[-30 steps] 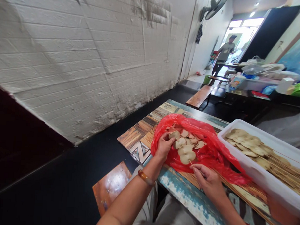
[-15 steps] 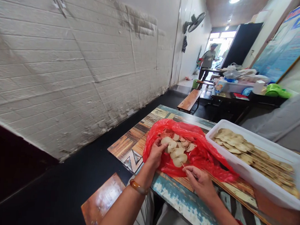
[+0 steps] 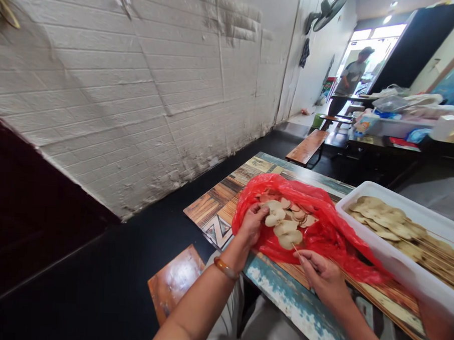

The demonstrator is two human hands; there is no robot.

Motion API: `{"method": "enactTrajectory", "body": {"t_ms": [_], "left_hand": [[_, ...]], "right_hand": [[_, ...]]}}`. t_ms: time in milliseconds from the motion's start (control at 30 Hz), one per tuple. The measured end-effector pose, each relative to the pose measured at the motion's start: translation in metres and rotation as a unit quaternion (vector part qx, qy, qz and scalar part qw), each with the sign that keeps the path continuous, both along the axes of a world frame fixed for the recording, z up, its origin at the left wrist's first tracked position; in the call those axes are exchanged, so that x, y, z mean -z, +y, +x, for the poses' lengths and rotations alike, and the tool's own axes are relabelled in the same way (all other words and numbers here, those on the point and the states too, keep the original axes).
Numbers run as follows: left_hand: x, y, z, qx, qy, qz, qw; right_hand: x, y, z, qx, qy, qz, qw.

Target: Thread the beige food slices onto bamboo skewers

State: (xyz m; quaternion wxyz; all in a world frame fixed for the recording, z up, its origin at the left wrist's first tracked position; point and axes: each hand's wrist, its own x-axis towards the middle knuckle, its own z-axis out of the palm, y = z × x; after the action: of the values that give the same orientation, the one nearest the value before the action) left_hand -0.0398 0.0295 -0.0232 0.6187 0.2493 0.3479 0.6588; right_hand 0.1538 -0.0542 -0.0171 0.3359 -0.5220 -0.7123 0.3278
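Note:
My right hand [image 3: 318, 271] pinches the lower end of a thin wooden skewer [image 3: 295, 249]. Pale round slices, which look like potato, are threaded along it in an overlapping row [image 3: 288, 238]. At the far end of that row, my left hand [image 3: 252, 224] is closed, thumb and fingers on a pale slice [image 3: 273, 212]. Both hands work over an open red plastic bag [image 3: 248, 191] with loose slices [image 3: 299, 214] inside. To the right, a white plastic tub [image 3: 346, 201] holds finished-looking skewers of slices [image 3: 379, 214], stacked with their sticks toward the right.
The bag and tub rest on a patterned wooden table [image 3: 218, 194]. More bare sticks lie along its front right. A wooden stool [image 3: 175, 278] stands at lower left, a bench [image 3: 309, 146] beyond. A person [image 3: 353, 75] stands near the doorway, beside a cluttered table [image 3: 387, 127].
The view has turned left, so everything sits further right in the picture. Both hands keep nearly the same hold on the skewer and slices. The person by the doorway has shifted posture slightly.

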Motion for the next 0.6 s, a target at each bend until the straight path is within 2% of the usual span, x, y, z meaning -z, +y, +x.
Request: {"method": "enactTrajectory", "body": {"t_ms": [267,433,600], "left_hand": [[-0.006,-0.0026,-0.0004,0.025,-0.018,-0.009,0.999],[-0.0038,-0.0016,-0.0027,0.006,-0.062,-0.04,0.997],[-0.0009,0.0,-0.0027,0.021,-0.048,-0.032,0.998]], "right_hand": [[0.0048,0.0006,0.0014,0.003,0.003,0.002,1.0],[0.0081,0.0013,0.0016,0.003,-0.011,0.01,1.0],[0.009,0.0004,0.0037,-0.005,-0.03,0.013,0.999]]}}
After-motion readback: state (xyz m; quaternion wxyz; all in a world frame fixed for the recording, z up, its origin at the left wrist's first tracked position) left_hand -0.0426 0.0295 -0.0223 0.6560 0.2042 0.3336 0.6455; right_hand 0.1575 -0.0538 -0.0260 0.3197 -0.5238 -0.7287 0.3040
